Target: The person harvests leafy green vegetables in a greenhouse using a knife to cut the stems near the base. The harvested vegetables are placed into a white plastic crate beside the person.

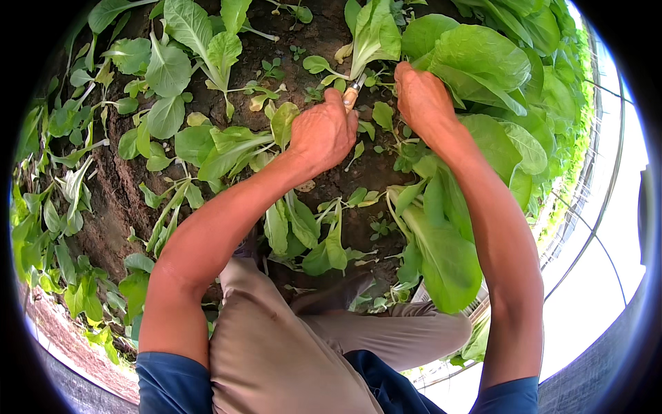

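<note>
My left hand (325, 132) is closed around the wooden handle (350, 98) of a small knife. Its metal blade (360, 80) points away from me, toward the pale base of a leafy green plant (376, 39); whether it touches the stem is unclear. To the right, my right hand (425, 95) has its fingers curled at the foot of a larger leafy green (481, 59) with broad, glossy leaves. Those leaves partly cover its grip, and the fingertips are hidden.
Under my right forearm lies a big leafy green (439, 248) with a thick pale stalk. Loose, partly wilted leaves (295, 222) litter the brown soil (114, 186). A slatted crate (478, 305) shows behind my bent knee (439, 331). Dense leafy plants (561, 108) line the right side.
</note>
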`<state>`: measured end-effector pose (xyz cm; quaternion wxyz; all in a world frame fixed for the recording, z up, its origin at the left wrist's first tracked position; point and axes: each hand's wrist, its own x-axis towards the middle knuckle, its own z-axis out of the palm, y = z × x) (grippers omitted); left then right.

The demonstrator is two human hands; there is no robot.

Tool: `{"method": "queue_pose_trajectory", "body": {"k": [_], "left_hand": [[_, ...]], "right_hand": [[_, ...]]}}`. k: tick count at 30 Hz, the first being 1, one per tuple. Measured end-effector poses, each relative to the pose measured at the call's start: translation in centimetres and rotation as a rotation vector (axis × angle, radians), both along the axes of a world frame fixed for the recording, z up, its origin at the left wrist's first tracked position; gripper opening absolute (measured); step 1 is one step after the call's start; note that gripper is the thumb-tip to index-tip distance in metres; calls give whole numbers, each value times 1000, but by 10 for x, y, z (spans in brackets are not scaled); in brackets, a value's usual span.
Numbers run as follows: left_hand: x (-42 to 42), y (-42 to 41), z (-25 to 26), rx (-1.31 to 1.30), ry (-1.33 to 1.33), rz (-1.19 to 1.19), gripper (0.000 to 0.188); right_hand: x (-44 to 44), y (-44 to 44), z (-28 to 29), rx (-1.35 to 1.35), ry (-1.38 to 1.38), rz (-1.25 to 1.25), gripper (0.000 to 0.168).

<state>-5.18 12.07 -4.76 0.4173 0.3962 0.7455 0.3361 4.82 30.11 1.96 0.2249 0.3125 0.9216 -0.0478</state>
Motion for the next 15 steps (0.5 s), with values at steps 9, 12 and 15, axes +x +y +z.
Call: {"method": "queue_pose_trajectory", "body": {"k": [9,12,15], "left_hand": [[-4,32,-3,-69,-112,40,44],[-6,35,-10,-61,-117,28,45],[-9,25,-11,-83,-141,-24,45]], "right_hand": [[-41,19,-5,108,-263,-100,31],[-40,23,-12,114,-301,-73,25],[-31,25,-14,136,-251,9,20]]}}
